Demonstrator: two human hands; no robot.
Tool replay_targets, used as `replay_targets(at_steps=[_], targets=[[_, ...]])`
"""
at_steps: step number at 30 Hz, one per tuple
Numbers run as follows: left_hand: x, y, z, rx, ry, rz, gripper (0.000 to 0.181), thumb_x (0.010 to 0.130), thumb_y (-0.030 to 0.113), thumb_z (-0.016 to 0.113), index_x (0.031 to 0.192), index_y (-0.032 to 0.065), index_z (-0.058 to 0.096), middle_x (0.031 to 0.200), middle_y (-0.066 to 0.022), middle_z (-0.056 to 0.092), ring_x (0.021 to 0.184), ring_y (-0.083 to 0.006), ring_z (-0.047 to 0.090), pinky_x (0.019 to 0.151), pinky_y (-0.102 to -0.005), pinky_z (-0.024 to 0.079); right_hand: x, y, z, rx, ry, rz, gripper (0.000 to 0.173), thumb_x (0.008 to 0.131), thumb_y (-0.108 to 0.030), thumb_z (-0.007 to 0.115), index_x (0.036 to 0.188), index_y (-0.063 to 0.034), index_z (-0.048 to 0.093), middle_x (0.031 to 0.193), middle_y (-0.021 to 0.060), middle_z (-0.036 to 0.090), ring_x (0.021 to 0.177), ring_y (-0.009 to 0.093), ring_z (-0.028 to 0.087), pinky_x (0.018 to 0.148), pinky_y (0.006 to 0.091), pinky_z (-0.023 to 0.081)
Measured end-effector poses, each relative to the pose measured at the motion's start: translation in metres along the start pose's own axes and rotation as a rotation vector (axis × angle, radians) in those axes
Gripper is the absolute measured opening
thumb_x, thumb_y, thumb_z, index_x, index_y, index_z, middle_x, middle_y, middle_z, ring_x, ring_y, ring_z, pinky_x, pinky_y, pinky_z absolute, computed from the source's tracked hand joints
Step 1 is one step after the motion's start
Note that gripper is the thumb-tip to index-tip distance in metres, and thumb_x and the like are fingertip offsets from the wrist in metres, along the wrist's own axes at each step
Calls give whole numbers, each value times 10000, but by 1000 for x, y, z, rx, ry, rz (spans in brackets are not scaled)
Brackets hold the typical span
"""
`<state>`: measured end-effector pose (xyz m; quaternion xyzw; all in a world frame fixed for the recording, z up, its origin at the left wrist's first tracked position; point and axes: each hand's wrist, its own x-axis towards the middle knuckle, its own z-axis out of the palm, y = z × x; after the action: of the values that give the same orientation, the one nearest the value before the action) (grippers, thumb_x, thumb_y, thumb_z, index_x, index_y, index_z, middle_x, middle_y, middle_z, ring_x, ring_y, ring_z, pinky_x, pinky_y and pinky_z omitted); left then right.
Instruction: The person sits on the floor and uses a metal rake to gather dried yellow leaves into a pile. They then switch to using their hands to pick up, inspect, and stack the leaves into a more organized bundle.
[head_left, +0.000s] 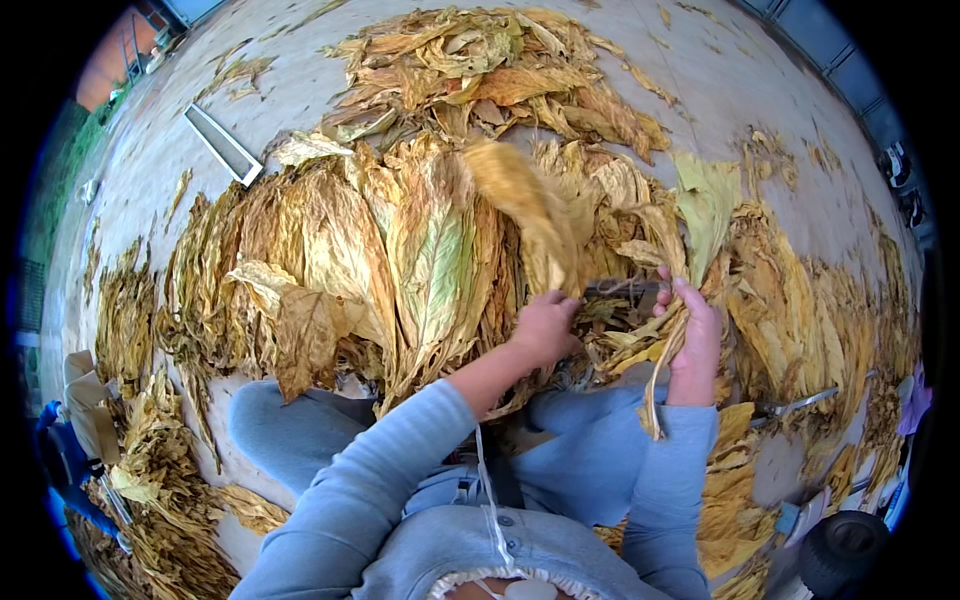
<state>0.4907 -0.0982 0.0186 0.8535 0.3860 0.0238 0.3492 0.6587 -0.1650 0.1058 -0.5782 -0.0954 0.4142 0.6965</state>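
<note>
Before my crossed legs, dried tobacco leaves (442, 247) lie side by side in a broad row. My left hand (546, 326) grips the stem end of a yellow-brown leaf (517, 199), whose blade is blurred by motion. To the right of it, my right hand (691, 319) is closed around the stems of several leaves. A pale green leaf (705, 214) stands up from this grip, and a thin dry strip (654, 397) hangs below it. Between my hands a dark bar-like object (619, 288) shows partly; the leaves hide the rest.
A heap of loose leaves (480, 75) lies beyond the row. A narrow metal frame (223, 146) rests on the concrete floor (292, 60) at the far left. More leaves (802, 322) spread at the right, near a thin metal tool (799, 405). A black round object (844, 544) stands bottom right.
</note>
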Motion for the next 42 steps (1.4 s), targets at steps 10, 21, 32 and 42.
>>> replay_targets(at_steps=[10, 21, 32, 42], targets=[[-60, -22, -50, 346, 650, -63, 489, 647, 155, 683, 1096, 54, 516, 1090, -151, 477, 959, -300, 481, 820, -386, 383, -5, -10, -11, 59, 8, -50, 359, 814, -125, 595, 1127, 18, 492, 988, 146, 613, 647, 146, 572, 533, 269, 497], [-112, -85, -119, -1358, 810, -387, 72, 841, 123, 563, 868, 72, 519, 796, -31, 576, 693, -115, 554, 589, -239, 485, -21, 16, 22, 108, -311, 90, 389, 784, -121, 635, 1118, -7, 472, 912, 139, 618, 651, 138, 586, 564, 254, 525], [-45, 11, -62, -1115, 435, -45, 191, 886, 141, 514, 998, -13, 533, 879, -44, 546, 814, -96, 475, 708, -238, 416, -54, 85, 67, 217, -445, 330, 488, 781, -80, 640, 1220, -34, 434, 1160, 63, 518, 1057, 186, 490, 921, 310, 392], [-67, -69, -51, 170, 523, -344, 413, 721, 289, 661, 984, -4, 539, 896, -165, 504, 886, -303, 516, 776, -397, 433, -31, 73, 38, 158, -195, 217, 347, 795, -87, 620, 1111, 17, 522, 1010, 90, 600, 855, 191, 590, 742, 319, 491]])
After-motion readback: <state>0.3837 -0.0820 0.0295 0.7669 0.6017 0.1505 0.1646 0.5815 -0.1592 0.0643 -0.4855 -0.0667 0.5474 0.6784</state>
